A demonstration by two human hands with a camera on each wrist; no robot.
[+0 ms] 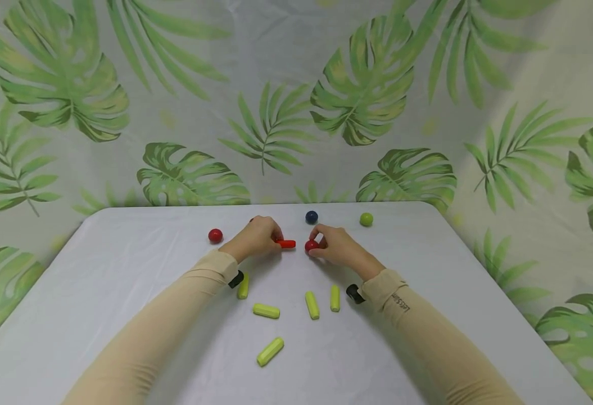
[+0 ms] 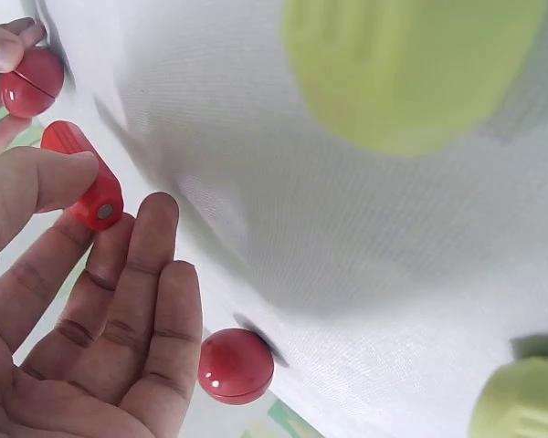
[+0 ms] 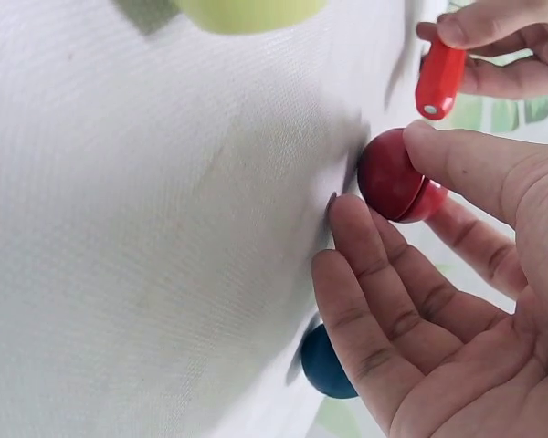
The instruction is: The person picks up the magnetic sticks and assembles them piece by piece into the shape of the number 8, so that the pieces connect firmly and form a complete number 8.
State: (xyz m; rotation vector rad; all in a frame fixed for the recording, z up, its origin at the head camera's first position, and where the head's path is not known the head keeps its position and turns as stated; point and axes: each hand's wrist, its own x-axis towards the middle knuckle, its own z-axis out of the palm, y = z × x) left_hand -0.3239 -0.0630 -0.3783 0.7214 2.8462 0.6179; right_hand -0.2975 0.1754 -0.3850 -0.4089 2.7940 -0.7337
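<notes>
My left hand pinches a short red rod between thumb and fingers. A small silver disc shows on the rod's end in the left wrist view. Facing it, my right hand grips a glossy red ball with a seam round it, low over the table. A narrow gap separates rod and ball in the head view. Another red ball lies near the left fingertips in the left wrist view. Behind the right hand sits a dark blue ball, partly hidden by fingers in the right wrist view.
Several yellow-green rods, one of them nearest me, lie scattered on the white table. A green ball stands at the back right and a red ball at the left. Leaf-patterned cloth hangs behind.
</notes>
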